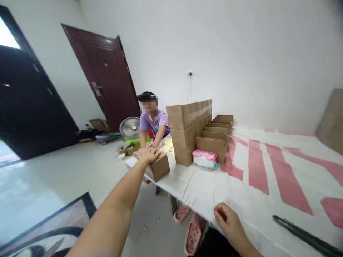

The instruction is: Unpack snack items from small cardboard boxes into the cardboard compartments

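My left hand [148, 155] reaches far forward and lies flat, fingers spread, on top of a closed brown cardboard box [160, 167] at the table's left edge. Across from me, a person's hands [150, 145] are close to mine at the same box; whether they touch it is hard to make out. My right hand [227, 219] rests at the near edge of the white sheet-covered table [198, 184]. Its fingers are loosely curled, and I see nothing in them. A long dark tool [297, 230], its kind unclear, lies to the right of that hand.
Stacked cardboard boxes [184, 132] stand beyond the left hand, with a row of open boxes [214, 141] behind. A pink-and-white soft pack [205, 159] sits before them. The co-worker [155, 119] leans in near a fan [130, 126]. Pink clogs [193, 237] are below the table edge.
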Motion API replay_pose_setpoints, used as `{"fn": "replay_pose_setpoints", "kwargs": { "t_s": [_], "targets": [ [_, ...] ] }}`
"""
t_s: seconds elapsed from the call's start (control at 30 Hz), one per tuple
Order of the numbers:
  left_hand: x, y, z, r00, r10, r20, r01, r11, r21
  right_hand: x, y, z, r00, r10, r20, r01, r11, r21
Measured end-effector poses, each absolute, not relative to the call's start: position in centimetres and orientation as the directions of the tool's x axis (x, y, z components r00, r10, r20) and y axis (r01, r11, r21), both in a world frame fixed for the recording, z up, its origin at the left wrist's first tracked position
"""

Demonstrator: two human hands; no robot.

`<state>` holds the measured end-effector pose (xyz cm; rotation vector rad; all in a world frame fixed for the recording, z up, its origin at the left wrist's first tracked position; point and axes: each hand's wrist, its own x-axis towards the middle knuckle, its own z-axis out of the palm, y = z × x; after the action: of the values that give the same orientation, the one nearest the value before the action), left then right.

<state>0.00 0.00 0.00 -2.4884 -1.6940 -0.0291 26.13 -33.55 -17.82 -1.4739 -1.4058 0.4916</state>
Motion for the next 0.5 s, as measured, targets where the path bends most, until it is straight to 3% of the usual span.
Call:
{"fn": "replay_pose_setpoints", "kwargs": {
  "t_s": [0.23, 0.4, 0.5],
  "targets": [
    [2.3, -4.9, -0.4, 0.468, 0.884, 0.002, 0.883, -0.468, -0.046, 25.8, -33.8, -16.9, 0.284, 0.885, 0.369, 0.550, 0.165, -0.819],
    [5.4, -10.8, -1.3, 0.566, 0.824, -0.038, 0.824, -0.566, -0.001, 26.2, -33.7, -17.1, 0.357, 0.850, 0.387, 0.458, 0.202, -0.866],
    [7.0, -15.2, -1.7, 0.675, 0.736, -0.052, 0.738, -0.674, 0.040, 26.9, -33.6, -17.6, 0.492, 0.786, 0.373, 0.340, 0.221, -0.914]
  ]
}}
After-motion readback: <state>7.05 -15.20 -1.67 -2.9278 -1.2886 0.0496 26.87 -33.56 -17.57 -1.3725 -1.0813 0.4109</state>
